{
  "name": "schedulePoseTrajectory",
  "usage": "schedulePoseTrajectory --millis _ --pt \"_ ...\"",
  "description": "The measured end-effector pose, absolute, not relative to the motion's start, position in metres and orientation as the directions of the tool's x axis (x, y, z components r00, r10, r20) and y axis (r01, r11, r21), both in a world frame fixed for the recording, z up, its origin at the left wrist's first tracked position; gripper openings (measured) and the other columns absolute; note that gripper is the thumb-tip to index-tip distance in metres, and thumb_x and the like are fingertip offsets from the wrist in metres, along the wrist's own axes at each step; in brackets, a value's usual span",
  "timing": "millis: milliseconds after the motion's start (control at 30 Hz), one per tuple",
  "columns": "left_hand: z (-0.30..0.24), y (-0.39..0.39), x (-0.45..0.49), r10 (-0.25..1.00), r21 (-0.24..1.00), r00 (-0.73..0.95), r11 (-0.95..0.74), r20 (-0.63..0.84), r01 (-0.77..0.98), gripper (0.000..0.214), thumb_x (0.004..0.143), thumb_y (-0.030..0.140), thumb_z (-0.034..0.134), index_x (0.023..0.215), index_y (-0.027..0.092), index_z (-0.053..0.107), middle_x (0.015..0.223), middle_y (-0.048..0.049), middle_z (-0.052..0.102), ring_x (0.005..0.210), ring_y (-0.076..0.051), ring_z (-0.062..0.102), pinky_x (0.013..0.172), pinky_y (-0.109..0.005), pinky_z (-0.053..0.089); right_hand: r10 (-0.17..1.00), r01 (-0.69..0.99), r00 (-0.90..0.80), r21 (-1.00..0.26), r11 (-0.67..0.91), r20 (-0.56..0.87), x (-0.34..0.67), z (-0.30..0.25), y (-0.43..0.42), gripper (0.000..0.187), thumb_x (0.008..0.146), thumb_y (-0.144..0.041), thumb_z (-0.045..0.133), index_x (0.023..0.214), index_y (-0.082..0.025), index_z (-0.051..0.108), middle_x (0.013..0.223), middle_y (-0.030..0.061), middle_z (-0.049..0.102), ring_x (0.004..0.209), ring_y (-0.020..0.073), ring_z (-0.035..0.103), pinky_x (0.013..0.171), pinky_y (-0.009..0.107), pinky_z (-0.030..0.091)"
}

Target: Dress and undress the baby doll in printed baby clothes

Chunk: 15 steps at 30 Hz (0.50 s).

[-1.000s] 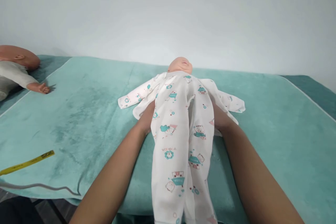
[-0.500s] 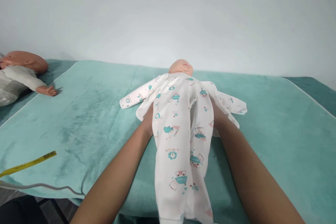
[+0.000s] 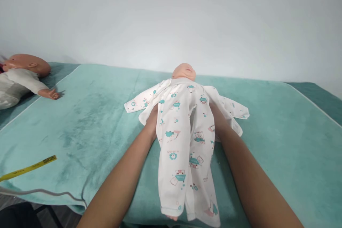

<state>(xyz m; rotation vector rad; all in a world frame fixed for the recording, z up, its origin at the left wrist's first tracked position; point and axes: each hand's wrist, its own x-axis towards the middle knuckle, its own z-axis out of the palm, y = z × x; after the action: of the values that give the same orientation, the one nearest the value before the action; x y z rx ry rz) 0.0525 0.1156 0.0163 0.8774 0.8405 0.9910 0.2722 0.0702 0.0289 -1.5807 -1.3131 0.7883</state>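
Observation:
A baby doll (image 3: pixel 184 72) lies on its back, head at the far end, in a white printed top (image 3: pixel 137 102) with its sleeves spread out. White printed baby pants (image 3: pixel 173 149) cover its front and legs down to the near edge. The tip of a doll foot (image 3: pixel 173 217) shows below one pant leg. My left hand (image 3: pixel 153 119) reaches under the left side of the pants at the waist. On the opposite side, my right hand (image 3: pixel 219 119) is tucked beneath the fabric likewise. The fingers of both hands are hidden by the cloth.
A green padded cover (image 3: pixel 88 124) spreads over the table, against a white wall (image 3: pixel 171 21). Another doll (image 3: pixel 29 65) in pale clothing lies at the far left. A yellow strip (image 3: pixel 29 168) is at the front left, near a dark chair (image 3: pixel 20 215).
The pant legs' lower ends have come into fuller view and a doll foot now shows below one. The view has tilted up slightly. Both hands stay beside the waist.

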Motion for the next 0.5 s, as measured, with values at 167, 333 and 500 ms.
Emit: schedulePoseTrajectory --millis 167,333,500 --pt "0.0169 0.1152 0.0537 0.925 0.893 0.329 0.302 -0.189 -0.334 0.038 0.076 0.038 0.069 0.113 0.030 0.068 0.127 -0.0036 0.067 0.127 -0.031 0.054 0.109 -0.048 0.043 0.969 0.323 0.248 -0.943 -0.074 0.009 0.2688 0.0314 0.0669 0.038 0.074 -0.050 0.066 0.104 -0.027 0.074 0.110 0.0052 0.074 0.111 0.0361 0.062 0.091 0.048 0.052" --pt "0.0202 0.1132 0.0563 0.908 0.845 0.353 0.362 -0.225 -0.393 0.031 0.075 0.038 0.067 0.100 0.021 0.070 0.105 -0.0095 0.074 0.108 -0.032 0.064 0.098 -0.049 0.050 0.970 0.292 0.244 -0.955 -0.053 0.020 0.2673 0.0362 0.0660 0.035 0.074 -0.045 0.066 0.103 -0.027 0.074 0.109 0.0062 0.074 0.110 0.0370 0.061 0.090 0.047 0.050" --pt "0.0224 0.1127 0.0583 0.910 0.840 0.346 0.365 -0.230 -0.400 0.031 0.075 0.035 0.067 0.102 0.018 0.069 0.102 -0.0085 0.074 0.101 -0.030 0.066 0.095 -0.047 0.051 0.937 0.339 0.346 -0.938 -0.077 0.049 0.2723 0.0275 0.0741 0.029 0.071 -0.043 0.067 0.093 -0.025 0.073 0.100 0.0048 0.076 0.104 0.0373 0.062 0.086 0.046 0.051"
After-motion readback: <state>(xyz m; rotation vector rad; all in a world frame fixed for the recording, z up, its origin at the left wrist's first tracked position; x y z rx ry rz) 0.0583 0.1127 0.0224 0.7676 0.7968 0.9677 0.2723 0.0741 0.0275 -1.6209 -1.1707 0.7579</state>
